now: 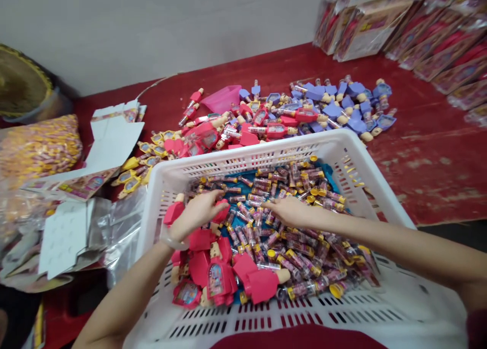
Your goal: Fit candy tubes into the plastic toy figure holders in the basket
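A white slotted basket (243, 153) stands before me, with many small clear tubes with yellow caps (300, 247) inside. Red plastic toy pieces with beige ends (200, 263) are heaped in its left part. My left hand (198, 214) is over that heap, fingers curled round a red plastic piece (220, 212). Over the tubes in the middle of the basket, my right hand (287, 211) has its fingers pinched together. Whatever it may hold at the fingertips is too small to make out. A bracelet circles my left wrist.
Behind the basket, purple pieces (353, 103), red pieces (205, 136) and yellow pieces (131, 181) lie on the red table (429, 151). Flat white cards (110, 141) and a bag of yellow-capped items (41, 146) are at left. Packaged boxes (373, 29) stand at back right.
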{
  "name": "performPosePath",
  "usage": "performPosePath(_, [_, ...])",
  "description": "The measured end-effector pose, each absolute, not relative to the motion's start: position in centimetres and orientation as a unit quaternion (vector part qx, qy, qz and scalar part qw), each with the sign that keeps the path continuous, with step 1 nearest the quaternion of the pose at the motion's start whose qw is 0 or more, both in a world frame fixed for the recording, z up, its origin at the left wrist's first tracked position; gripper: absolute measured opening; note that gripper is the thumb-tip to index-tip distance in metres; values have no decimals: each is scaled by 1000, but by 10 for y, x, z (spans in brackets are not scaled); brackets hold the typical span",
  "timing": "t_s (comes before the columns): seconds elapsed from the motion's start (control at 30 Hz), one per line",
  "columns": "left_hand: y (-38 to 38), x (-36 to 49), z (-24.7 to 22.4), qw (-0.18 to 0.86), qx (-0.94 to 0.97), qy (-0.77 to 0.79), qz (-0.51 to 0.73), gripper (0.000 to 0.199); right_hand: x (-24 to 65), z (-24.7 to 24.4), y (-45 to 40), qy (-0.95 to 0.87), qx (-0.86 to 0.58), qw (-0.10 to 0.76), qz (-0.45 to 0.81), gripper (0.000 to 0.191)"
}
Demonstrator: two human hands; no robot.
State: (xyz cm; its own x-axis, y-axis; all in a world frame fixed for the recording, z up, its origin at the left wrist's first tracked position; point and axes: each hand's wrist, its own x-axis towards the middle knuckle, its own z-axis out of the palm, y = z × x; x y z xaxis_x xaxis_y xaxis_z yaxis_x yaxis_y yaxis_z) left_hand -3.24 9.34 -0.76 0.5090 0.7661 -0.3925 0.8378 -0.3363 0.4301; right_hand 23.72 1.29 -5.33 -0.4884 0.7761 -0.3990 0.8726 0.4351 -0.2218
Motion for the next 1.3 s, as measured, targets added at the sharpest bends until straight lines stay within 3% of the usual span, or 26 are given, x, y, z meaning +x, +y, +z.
performPosePath(0.1, [83,-31,-39,185,831,502,-154,41,233,-67,4,870,420,123,-226,56])
performPosePath(0.27, [75,-27,-60,190,819,513,-174,42,233,-81,-4,870,416,102,-244,33])
performPosePath(0.47, [80,-24,-33,281,822,486,-94,37,233,-82,4,821,507,96,-242,35])
performPosePath(0.6, [74,-16,-13,478,754,450,1,38,238,-61,15,810,519,55,-268,45])
performPosePath(0.73, [66,-11,4,592,690,416,28,33,240,-36,21,820,494,-38,-285,36])
performPosePath(0.9, [57,-6,13,625,684,375,46,42,236,-27,16,830,512,-8,-220,26])
performPosePath(1.07, [47,-2,17,594,707,377,67,37,236,-25,14,844,510,26,-162,13])
performPosePath(1.3, [29,4,27,566,717,403,55,30,232,-23,2,875,475,-14,-87,11])
